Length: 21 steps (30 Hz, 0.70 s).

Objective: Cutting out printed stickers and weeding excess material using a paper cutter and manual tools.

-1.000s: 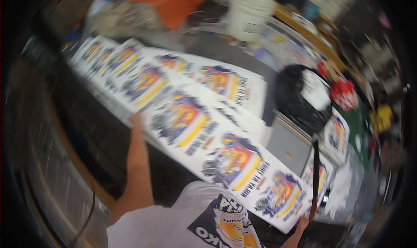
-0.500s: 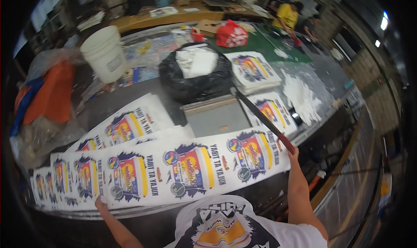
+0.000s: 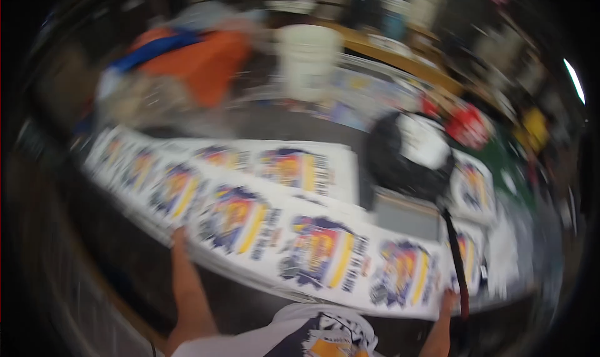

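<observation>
Two hands at the printed strip [image 3: 315, 254] across the table [image 3: 275, 122] — left hand [image 3: 179, 237] on its near edge, right hand [image 3: 449, 299] by the reddish handle [image 3: 464, 302]; blur hides both grips. View's swung left — the work looks little advanced.

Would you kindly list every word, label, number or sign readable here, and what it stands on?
Long printed sheet: dark lettering beside the colourful designs, too blurred to quote reliably.
White shirt: bold print, blurred and cut off by the frame, not quotable.
White bucket: no readable marking.
Nothing else is legible.
</observation>
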Each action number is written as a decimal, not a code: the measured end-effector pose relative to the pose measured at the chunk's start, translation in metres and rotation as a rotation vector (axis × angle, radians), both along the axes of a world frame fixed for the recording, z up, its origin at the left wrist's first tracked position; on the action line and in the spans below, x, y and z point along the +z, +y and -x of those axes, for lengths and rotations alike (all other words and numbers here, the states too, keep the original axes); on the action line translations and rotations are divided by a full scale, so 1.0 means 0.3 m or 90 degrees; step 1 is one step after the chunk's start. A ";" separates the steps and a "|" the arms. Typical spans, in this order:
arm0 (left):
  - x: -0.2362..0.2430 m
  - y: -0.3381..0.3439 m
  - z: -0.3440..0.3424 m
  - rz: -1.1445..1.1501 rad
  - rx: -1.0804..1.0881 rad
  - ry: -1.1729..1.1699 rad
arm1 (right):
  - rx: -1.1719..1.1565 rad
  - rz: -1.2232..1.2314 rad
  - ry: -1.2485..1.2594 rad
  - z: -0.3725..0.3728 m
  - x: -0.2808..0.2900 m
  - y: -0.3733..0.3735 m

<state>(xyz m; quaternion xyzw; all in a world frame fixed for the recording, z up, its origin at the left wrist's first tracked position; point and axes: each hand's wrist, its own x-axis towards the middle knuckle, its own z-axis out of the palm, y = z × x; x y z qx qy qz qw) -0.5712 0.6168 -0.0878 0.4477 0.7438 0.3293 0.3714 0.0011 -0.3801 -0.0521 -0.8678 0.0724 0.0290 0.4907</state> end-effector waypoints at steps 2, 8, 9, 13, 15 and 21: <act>0.011 0.054 -0.057 -0.041 -0.118 -0.050 | -0.041 0.432 0.010 -0.017 -0.004 0.058; 0.134 0.170 -0.037 0.037 -0.058 -0.209 | -0.049 0.102 -0.028 -0.054 -0.080 0.424; 0.118 0.160 -0.044 0.071 -0.055 -0.214 | -0.075 0.112 0.004 -0.051 -0.074 0.443; 0.087 0.162 -0.079 0.019 -0.009 -0.170 | -0.114 0.136 0.023 -0.076 -0.096 0.570; 0.097 0.181 -0.097 -0.110 -0.103 -0.090 | -0.064 0.111 -0.001 -0.092 -0.098 0.581; 0.123 0.142 -0.232 -0.224 -0.108 0.624 | 0.007 0.163 -0.090 -0.117 -0.104 0.606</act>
